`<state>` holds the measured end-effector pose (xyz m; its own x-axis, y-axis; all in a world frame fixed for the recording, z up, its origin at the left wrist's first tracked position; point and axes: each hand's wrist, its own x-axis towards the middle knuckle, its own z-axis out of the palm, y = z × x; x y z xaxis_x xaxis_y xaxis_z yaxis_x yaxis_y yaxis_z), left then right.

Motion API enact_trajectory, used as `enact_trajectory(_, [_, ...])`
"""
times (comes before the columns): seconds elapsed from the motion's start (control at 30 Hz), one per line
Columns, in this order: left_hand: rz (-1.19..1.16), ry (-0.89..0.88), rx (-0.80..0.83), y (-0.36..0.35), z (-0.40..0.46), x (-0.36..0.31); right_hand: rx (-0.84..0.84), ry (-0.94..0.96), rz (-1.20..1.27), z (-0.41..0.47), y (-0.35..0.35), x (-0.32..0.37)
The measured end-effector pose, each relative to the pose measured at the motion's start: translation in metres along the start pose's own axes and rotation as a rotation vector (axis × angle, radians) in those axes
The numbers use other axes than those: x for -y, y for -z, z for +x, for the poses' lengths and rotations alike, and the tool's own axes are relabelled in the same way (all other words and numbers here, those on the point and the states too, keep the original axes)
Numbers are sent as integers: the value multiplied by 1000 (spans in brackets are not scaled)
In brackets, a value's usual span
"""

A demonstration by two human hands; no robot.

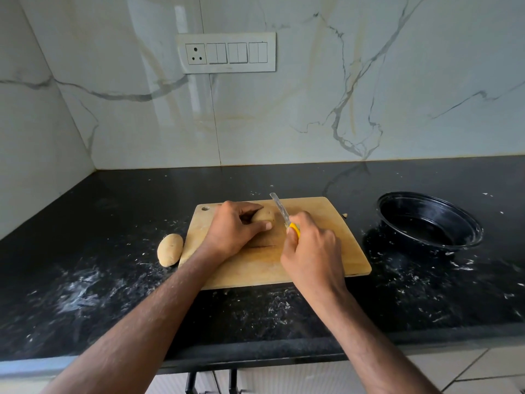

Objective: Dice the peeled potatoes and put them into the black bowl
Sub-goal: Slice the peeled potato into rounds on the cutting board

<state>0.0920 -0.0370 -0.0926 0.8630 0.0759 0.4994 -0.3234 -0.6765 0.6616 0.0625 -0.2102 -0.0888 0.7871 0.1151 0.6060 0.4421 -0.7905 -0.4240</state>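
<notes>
Left hand [237, 228]: curled over a peeled potato [264, 216] on the cutting board [326, 251], fingers above it and thumb along its near side, gripping it in place.
Right hand [311, 255]: closed round the yellow handle of a knife [282, 213]; blade points up and away, tilted toward the wall, just right of the held potato (whether the edge touches the potato I cannot tell).
Held potato: on the board's far half, mostly covered by the left hand, only its right end showing.
Second potato [170, 249]: peeled, whole, lying on the black countertop [113, 217] just beside the board's left edge.
Cutting board: pale wood, with a hanging hole at its far-left corner and a dark cut mark near its middle.
Black bowl [429, 220]: on the countertop to the right of the board, apart from it, tilted toward the board; white smears along its rim, no potato pieces visible inside.
Countertop: dark stone, scattered with white flecks and smears, heaviest near the front-left.
Wall: white marbled panels with a switch plate [227, 52] above the board.
</notes>
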Motion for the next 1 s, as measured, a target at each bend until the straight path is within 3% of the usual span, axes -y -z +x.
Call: enact_trajectory(1.0, [84,-71,0,-3,2,5,-34,28,-38,-8,-16,1])
